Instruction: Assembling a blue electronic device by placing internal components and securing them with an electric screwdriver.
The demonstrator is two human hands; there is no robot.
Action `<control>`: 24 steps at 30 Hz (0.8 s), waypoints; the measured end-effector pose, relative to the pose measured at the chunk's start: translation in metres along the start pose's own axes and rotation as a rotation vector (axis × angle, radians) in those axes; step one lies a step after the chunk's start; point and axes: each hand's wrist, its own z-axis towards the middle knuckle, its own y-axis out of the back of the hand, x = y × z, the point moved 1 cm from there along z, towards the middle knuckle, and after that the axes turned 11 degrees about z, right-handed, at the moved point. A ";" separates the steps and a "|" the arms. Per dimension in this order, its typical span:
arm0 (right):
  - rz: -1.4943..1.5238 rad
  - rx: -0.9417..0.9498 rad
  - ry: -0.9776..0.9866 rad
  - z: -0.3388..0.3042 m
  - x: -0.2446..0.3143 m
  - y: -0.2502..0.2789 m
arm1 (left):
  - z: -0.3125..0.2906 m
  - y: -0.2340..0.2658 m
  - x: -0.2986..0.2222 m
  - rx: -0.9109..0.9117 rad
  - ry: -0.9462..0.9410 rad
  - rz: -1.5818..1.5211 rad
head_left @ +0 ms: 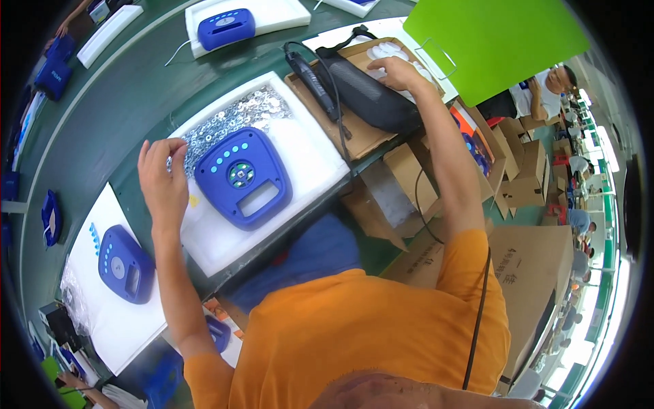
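My left hand (163, 174) is raised at the left edge of a white foam tray (320, 160). Its thumb and forefinger are pinched together; whatever may be between them is too small to make out. Many small metal washers (262, 102) lie in the tray's far part. On the tray rests a blue plastic housing (221, 187) with light-blue buttons, a round opening showing a green circuit board, and a rectangular cutout. My right hand (398, 73) reaches over a shallow cardboard box (368, 146), fingers apart, at a pile of white round discs (385, 50).
A black power tool with a cord (368, 92) lies across the cardboard box. Another blue housing (126, 264) sits on a white sheet at left; a further one (226, 28) lies in foam on the green conveyor. A green panel (494, 44) and cartons (528, 167) stand at right.
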 end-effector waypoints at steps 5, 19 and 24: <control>0.167 -0.157 -0.044 -0.005 -0.011 -0.001 | -0.011 -0.011 0.001 -0.035 0.016 -0.066; 0.642 -0.433 0.775 -0.114 0.272 -0.059 | -0.021 -0.012 -0.026 0.012 -0.003 -0.318; 0.548 -0.374 0.882 -0.122 0.307 -0.094 | -0.022 -0.009 -0.028 0.003 -0.012 -0.309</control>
